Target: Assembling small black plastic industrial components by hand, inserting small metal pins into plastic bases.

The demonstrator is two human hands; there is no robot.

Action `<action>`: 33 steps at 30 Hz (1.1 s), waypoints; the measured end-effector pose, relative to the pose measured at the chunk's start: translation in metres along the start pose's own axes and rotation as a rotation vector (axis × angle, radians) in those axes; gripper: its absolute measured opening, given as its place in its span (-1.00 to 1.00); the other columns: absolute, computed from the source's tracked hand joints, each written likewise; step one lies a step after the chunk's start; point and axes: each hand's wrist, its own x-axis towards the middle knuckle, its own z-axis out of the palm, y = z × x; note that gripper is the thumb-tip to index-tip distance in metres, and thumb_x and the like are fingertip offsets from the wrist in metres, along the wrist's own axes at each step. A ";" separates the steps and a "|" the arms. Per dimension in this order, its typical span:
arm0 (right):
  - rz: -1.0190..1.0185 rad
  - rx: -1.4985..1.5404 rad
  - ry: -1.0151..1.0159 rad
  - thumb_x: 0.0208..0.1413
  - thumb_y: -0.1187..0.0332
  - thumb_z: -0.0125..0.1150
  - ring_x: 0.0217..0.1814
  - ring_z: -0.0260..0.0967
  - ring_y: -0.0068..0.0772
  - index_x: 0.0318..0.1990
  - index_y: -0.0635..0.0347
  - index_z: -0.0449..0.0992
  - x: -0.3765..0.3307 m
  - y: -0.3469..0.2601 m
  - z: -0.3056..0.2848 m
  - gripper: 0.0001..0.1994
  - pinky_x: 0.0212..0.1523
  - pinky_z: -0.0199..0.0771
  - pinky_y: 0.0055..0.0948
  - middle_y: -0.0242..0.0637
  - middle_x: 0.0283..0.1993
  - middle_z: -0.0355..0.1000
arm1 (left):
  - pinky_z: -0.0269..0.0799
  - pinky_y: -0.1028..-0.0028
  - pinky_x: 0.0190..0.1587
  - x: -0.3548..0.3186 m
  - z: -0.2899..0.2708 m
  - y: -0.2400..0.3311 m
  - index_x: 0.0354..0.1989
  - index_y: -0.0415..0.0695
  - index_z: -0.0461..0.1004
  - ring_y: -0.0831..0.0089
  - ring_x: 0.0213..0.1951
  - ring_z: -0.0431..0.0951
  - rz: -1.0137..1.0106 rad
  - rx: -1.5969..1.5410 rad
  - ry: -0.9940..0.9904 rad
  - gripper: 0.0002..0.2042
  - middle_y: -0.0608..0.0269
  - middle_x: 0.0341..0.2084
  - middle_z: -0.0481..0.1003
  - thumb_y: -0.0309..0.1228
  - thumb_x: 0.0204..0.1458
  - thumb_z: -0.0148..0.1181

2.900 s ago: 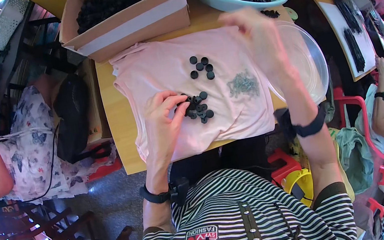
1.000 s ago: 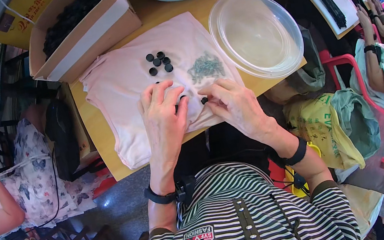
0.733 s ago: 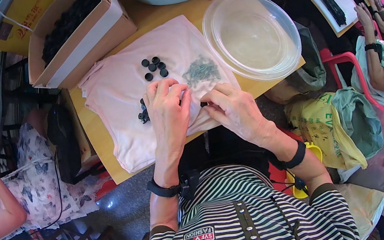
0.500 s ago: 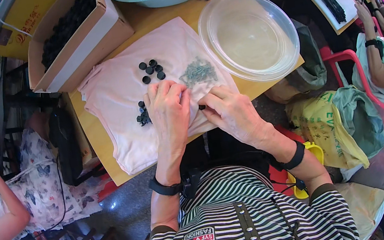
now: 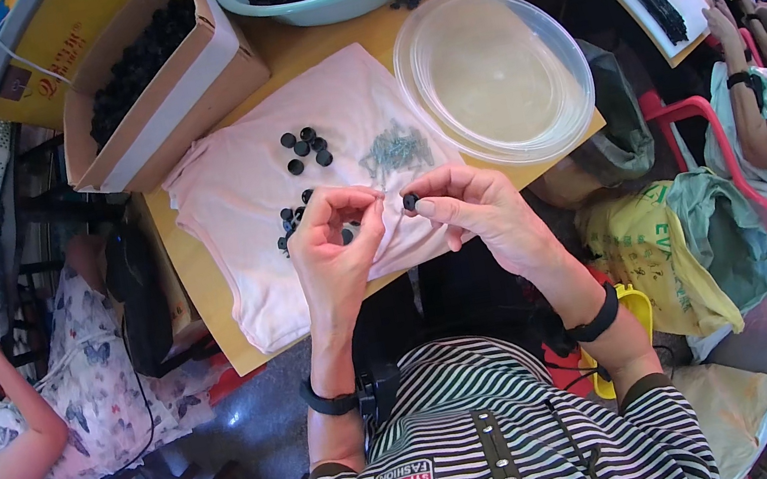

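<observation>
My right hand [image 5: 475, 209] pinches a small round black part [image 5: 410, 203] between thumb and fingertips. Beside it, my left hand [image 5: 334, 233] is closed in a pinch, its fingertips close to the black part; what lies in them is too small to make out. Both hands are raised over the near part of a pale pink cloth [image 5: 241, 177]. Beyond the fingers lies a loose pile of thin, silvery-grey metal pieces [image 5: 397, 149], perhaps screws. Several black caps [image 5: 301, 149] are grouped farther left, and more black parts [image 5: 288, 219] sit partly hidden behind my left hand.
A cardboard box [image 5: 176, 91] of black parts stands at the back left. Behind the cloth is a light-blue basin [image 5: 334, 2] heaped with black pieces. A clear round plastic lid or tray [image 5: 568, 66] rests at the right. People sit on both sides; bags [image 5: 651, 261] stand right.
My hands have lifted off the cloth and turned, fingertips now facing each other. The black part in my right hand has come into plainer view.
</observation>
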 end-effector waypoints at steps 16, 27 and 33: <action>-0.321 -0.238 0.005 0.17 0.49 0.15 -0.15 0.43 -0.60 -0.05 0.31 0.46 -0.011 0.014 0.035 -0.79 -0.10 0.44 -0.61 -0.31 -0.13 0.47 | 0.41 0.64 -0.16 -0.024 -0.011 0.006 -0.21 -0.21 0.45 0.62 -0.28 0.51 -0.073 -0.234 0.100 -0.81 0.27 -0.31 0.53 -0.63 -0.01 0.25; -0.197 0.015 0.019 0.20 0.42 0.13 -0.10 0.45 -0.55 -0.05 0.29 0.44 -0.011 0.019 0.042 -0.79 -0.05 0.46 -0.53 -0.25 -0.10 0.49 | 0.41 0.62 -0.24 -0.034 -0.006 0.003 -0.31 -0.28 0.52 0.60 -0.34 0.50 0.163 0.198 0.179 -0.91 0.28 -0.35 0.51 -0.62 -0.01 0.25; -0.114 0.150 -0.010 0.22 0.41 0.10 -0.08 0.47 -0.49 -0.04 0.29 0.40 -0.008 0.027 0.037 -0.79 -0.05 0.49 -0.49 -0.20 -0.10 0.50 | 0.44 0.56 -0.33 -0.036 -0.005 0.006 -0.33 -0.24 0.53 0.51 -0.41 0.50 0.367 0.461 0.199 -0.87 0.19 -0.39 0.51 -0.64 -0.07 0.26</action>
